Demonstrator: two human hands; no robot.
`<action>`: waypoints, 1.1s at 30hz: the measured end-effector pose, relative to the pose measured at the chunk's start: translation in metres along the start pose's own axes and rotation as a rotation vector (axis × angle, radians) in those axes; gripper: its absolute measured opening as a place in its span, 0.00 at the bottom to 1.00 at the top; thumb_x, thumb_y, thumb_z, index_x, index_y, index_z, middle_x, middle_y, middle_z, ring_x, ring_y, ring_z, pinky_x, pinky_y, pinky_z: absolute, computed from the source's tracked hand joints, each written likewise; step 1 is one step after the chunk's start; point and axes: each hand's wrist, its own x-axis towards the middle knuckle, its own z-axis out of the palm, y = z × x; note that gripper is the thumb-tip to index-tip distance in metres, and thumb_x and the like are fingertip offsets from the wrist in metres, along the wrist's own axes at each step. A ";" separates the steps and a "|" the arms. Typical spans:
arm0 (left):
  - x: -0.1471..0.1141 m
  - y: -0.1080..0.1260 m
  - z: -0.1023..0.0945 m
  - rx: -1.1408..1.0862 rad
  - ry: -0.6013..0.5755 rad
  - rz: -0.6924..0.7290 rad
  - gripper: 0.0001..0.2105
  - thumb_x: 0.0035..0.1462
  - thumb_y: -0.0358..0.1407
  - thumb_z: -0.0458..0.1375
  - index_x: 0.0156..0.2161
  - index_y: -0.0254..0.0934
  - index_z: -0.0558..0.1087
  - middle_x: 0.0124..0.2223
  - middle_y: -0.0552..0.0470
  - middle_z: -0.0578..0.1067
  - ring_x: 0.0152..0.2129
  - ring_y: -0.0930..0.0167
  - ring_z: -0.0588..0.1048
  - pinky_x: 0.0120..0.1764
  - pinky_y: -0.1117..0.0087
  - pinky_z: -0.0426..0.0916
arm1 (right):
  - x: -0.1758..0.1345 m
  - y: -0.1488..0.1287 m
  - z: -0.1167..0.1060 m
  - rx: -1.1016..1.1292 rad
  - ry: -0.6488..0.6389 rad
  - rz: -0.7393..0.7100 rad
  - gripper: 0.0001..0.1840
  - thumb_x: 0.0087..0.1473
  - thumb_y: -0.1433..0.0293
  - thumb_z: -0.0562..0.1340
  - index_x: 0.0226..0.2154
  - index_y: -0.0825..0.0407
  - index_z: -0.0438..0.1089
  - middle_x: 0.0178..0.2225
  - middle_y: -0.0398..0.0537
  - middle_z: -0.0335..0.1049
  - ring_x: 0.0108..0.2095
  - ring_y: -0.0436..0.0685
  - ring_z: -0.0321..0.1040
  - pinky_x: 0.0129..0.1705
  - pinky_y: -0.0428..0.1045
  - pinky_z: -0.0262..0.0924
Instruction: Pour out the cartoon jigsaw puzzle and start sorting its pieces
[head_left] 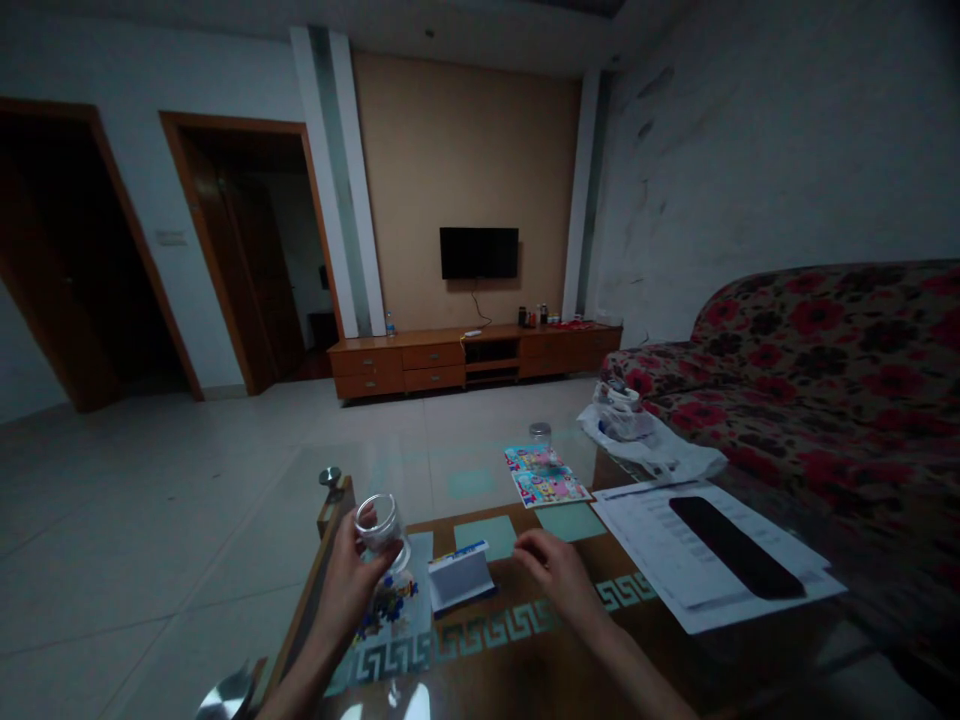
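Observation:
My left hand [358, 560] is wrapped around a clear glass jar [384, 525], its open rim tilted up, above the left side of the glass coffee table. Beneath it lies a loose pile of small dark blue and yellow puzzle pieces [390, 605]. To the right of the pile stands a folded white card with blue edges [461, 578]. Just past that card my right hand [551, 565] hovers over the table, fingers curled together. Whatever its fingertips may hold is too small or hidden to make out.
Colourful cartoon picture sheets [547, 478] lie farther back, near a small lidded clear jar [540, 434]. On the right are printed papers [652, 560] with a black phone-like slab [735, 545] on top. A white plastic bag [660, 445] sits beside the floral sofa [840, 370].

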 end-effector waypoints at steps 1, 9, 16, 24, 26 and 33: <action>0.016 -0.006 0.005 0.045 -0.011 0.003 0.31 0.39 0.40 0.67 0.50 0.38 0.66 0.49 0.45 0.72 0.43 0.61 0.75 0.45 0.62 0.70 | 0.005 0.012 -0.005 -0.050 0.056 0.019 0.12 0.55 0.73 0.54 0.36 0.53 0.73 0.37 0.52 0.73 0.40 0.59 0.69 0.44 0.51 0.61; 0.133 -0.068 0.046 0.162 0.017 -0.056 0.27 0.33 0.33 0.64 0.44 0.35 0.67 0.34 0.52 0.75 0.36 0.60 0.76 0.45 0.59 0.68 | 0.023 0.096 0.008 -0.378 -0.038 0.170 0.30 0.43 0.79 0.59 0.52 0.52 0.70 0.55 0.58 0.65 0.55 0.65 0.61 0.55 0.55 0.56; 0.154 -0.090 0.057 0.294 0.117 -0.022 0.28 0.35 0.34 0.64 0.46 0.36 0.65 0.43 0.47 0.72 0.47 0.57 0.70 0.52 0.54 0.63 | 0.027 0.102 0.005 -0.350 -0.056 0.120 0.27 0.44 0.78 0.58 0.49 0.53 0.72 0.51 0.58 0.67 0.52 0.64 0.63 0.55 0.55 0.57; 0.015 -0.020 0.047 0.406 -0.488 0.269 0.15 0.58 0.42 0.53 0.48 0.40 0.67 0.41 0.47 0.73 0.38 0.65 0.71 0.44 0.62 0.66 | 0.032 0.058 0.007 0.041 0.035 0.039 0.14 0.54 0.68 0.56 0.41 0.52 0.73 0.43 0.54 0.73 0.46 0.61 0.67 0.50 0.54 0.60; -0.015 -0.013 0.055 0.470 -0.756 0.210 0.23 0.49 0.39 0.62 0.51 0.41 0.68 0.45 0.47 0.74 0.40 0.63 0.71 0.44 0.63 0.66 | 0.030 0.040 0.010 0.192 -0.060 0.073 0.14 0.57 0.63 0.55 0.38 0.51 0.74 0.39 0.52 0.75 0.42 0.60 0.69 0.47 0.53 0.61; -0.038 0.004 0.068 -0.040 -0.858 -0.316 0.07 0.50 0.39 0.60 0.28 0.38 0.70 0.26 0.55 0.70 0.25 0.71 0.68 0.32 0.71 0.60 | 0.015 -0.001 -0.006 0.500 -0.130 0.000 0.25 0.52 0.47 0.58 0.37 0.50 0.76 0.48 0.55 0.71 0.51 0.62 0.64 0.55 0.57 0.54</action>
